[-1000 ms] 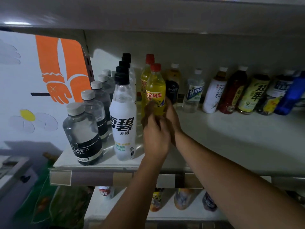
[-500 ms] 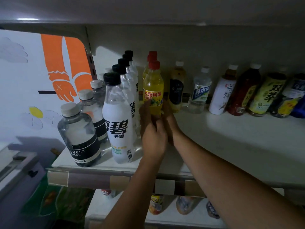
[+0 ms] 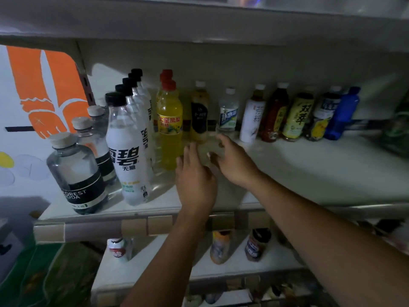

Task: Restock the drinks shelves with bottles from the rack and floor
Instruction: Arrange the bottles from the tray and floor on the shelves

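Observation:
A yellow pineapple drink bottle (image 3: pixel 170 127) with a red cap stands upright on the white shelf (image 3: pixel 309 169), heading a short row of the same kind. My left hand (image 3: pixel 195 178) hovers just right of its base with relaxed fingers, holding nothing. My right hand (image 3: pixel 232 160) is a little further right, fingers spread loosely above the shelf, also empty. Left of the yellow bottle run a row of white Sprite bottles (image 3: pixel 130 160) with black caps and a row of clear soda water bottles (image 3: pixel 77 176).
Along the shelf's back stand single bottles: a dark tea (image 3: pixel 199 116), a clear water (image 3: pixel 228 114), a white one (image 3: pixel 251 116), a red-brown one (image 3: pixel 274 116) and a blue one (image 3: pixel 342 114). A lower shelf (image 3: pixel 155 273) holds several bottles.
Both hands have let go of the yellow bottle and drawn back to the right of it. The bottle now stands alone on the shelf. The camera has moved closer.

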The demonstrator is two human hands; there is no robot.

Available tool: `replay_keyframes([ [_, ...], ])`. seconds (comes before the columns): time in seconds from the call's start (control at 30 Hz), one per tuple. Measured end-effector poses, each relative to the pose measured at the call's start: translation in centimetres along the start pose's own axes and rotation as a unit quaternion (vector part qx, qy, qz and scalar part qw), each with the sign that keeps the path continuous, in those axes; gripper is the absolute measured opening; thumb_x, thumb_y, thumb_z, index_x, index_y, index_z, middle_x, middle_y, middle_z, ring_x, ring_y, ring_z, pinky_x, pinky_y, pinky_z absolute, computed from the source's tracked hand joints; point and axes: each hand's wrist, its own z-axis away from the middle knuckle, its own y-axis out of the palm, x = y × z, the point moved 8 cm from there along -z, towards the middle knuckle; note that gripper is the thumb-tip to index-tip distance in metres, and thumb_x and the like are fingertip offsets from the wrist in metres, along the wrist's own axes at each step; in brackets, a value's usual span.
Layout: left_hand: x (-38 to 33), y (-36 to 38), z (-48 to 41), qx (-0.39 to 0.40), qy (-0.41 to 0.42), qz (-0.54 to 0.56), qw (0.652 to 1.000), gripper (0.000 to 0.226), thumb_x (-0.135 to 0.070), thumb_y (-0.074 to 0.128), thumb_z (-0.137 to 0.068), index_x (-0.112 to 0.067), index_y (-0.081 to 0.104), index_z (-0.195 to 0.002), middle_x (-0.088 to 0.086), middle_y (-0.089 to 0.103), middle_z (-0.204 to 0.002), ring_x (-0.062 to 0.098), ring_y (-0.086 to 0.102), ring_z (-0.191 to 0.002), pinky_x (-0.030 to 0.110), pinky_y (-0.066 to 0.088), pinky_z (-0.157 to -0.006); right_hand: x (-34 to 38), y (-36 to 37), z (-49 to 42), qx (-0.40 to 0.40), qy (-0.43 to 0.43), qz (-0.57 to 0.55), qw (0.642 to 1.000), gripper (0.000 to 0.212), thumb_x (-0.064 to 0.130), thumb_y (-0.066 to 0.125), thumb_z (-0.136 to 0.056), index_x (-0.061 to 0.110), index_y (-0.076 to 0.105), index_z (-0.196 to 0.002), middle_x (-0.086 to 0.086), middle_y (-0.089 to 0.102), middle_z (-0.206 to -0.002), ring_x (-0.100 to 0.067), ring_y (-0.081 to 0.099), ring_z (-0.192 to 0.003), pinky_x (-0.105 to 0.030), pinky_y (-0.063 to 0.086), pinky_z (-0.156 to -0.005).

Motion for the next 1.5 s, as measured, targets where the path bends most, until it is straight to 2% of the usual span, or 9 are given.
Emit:
replay_keyframes([
  [0.17, -5.6, 3.6, 3.8, 0.125, 0.045, -0.108, 0.985, 0.057, -0.006, 0.052, -0.087, -0.019, 0.043, -0.142, 0.007, 0.05, -0.143, 0.034, 0.045, -0.128, 0.046, 0.04, -0.103, -4.9, -7.3, 7.4, -0.064, 0.058, 0.167, 0.982, 0.059, 0.036, 0.055, -0.095, 0.022, 0.035, -0.148, -0.009, 0.043, -0.146, -0.033, 0.049, -0.125, -0.042, 0.044, -0.094],
  [0.37, -15.7, 8.5, 11.7, 0.222, 0.165, -0.103, 0.955, 0.058, -0.016, 0.057, -0.087, -0.024, 0.04, -0.142, 0.008, 0.035, -0.15, 0.036, 0.039, -0.13, 0.048, 0.037, -0.102, -10.8, -16.3, 21.4, -0.115, 0.168, 0.27, 0.941, 0.056, 0.034, 0.058, -0.092, 0.019, 0.041, -0.143, -0.007, 0.037, -0.146, -0.037, 0.043, -0.124, -0.045, 0.045, -0.097],
  [0.57, -26.3, 12.0, 24.6, 0.311, 0.269, -0.035, 0.911, 0.055, -0.02, 0.06, -0.085, -0.022, 0.046, -0.139, 0.01, 0.032, -0.151, 0.037, 0.037, -0.131, 0.048, 0.038, -0.104, -16.3, -22.6, 40.1, -0.165, 0.311, 0.297, 0.888, 0.066, 0.04, 0.057, -0.094, 0.023, 0.029, -0.151, -0.004, 0.005, -0.165, -0.037, 0.023, -0.144, -0.049, 0.04, -0.104],
  [0.77, -34.5, 13.8, 39.8, 0.379, 0.398, 0.026, 0.835, 0.049, -0.019, 0.056, -0.086, -0.024, 0.05, -0.134, 0.008, 0.045, -0.141, 0.036, 0.045, -0.125, 0.048, 0.045, -0.093, -19.6, -23.6, 58.4, -0.145, 0.481, 0.286, 0.816, 0.075, 0.042, 0.059, -0.092, 0.024, 0.021, -0.155, -0.007, -0.003, -0.166, -0.038, 0.017, -0.145, -0.05, 0.031, -0.108],
  [0.97, -37.8, 15.7, 50.7, 0.443, 0.495, 0.036, 0.747, 0.047, -0.021, 0.046, -0.093, -0.023, 0.044, -0.139, 0.001, 0.039, -0.146, 0.027, 0.046, -0.12, 0.037, 0.046, -0.082, -22.3, -23.7, 70.8, -0.165, 0.61, 0.27, 0.727, 0.064, 0.038, 0.058, -0.09, 0.018, 0.036, -0.147, -0.011, 0.017, -0.16, -0.04, 0.033, -0.136, -0.047, 0.038, -0.103],
  [1.07, -38.0, 16.9, 53.4, 0.472, 0.522, 0.033, 0.709, 0.045, -0.022, 0.046, -0.095, -0.021, 0.043, -0.139, 0.002, 0.041, -0.142, 0.028, 0.047, -0.117, 0.037, 0.046, -0.083, -24.5, -23.8, 75.5, -0.221, 0.68, 0.236, 0.658, 0.056, 0.038, 0.055, -0.092, 0.012, 0.042, -0.141, -0.016, 0.027, -0.154, -0.042, 0.037, -0.133, -0.046, 0.039, -0.1],
  [1.17, -37.9, 18.1, 55.0, 0.508, 0.528, 0.05, 0.679, 0.046, -0.022, 0.049, -0.094, -0.02, 0.044, -0.14, 0.003, 0.042, -0.143, 0.029, 0.047, -0.117, 0.039, 0.047, -0.088, -27.0, -23.2, 80.0, -0.26, 0.751, 0.182, 0.578, 0.065, 0.039, 0.056, -0.094, 0.004, 0.034, -0.144, -0.022, 0.031, -0.151, -0.042, 0.038, -0.134, -0.046, 0.036, -0.105],
  [1.33, -36.4, 21.6, 55.6, 0.548, 0.505, 0.067, 0.663, 0.041, -0.022, 0.052, -0.093, -0.022, 0.052, -0.134, 0.0, 0.043, -0.143, 0.027, 0.05, -0.115, 0.041, 0.049, -0.087, -30.7, -23.2, 83.8, -0.295, 0.818, 0.134, 0.476, 0.088, 0.05, 0.063, -0.087, -0.002, 0.024, -0.146, -0.02, 0.033, -0.146, -0.037, 0.034, -0.134, -0.042, 0.031, -0.109],
  [1.5, -35.6, 24.1, 56.4, 0.582, 0.472, 0.094, 0.656, 0.037, -0.02, 0.057, -0.092, -0.02, 0.059, -0.129, 0.0, 0.05, -0.14, 0.024, 0.056, -0.11, 0.037, 0.049, -0.087, -33.3, -24.7, 85.4, -0.239, 0.854, 0.13, 0.443, 0.1, 0.061, 0.062, -0.083, -0.004, 0.021, -0.147, -0.019, 0.03, -0.144, -0.036, 0.033, -0.132, -0.037, 0.035, -0.106],
])
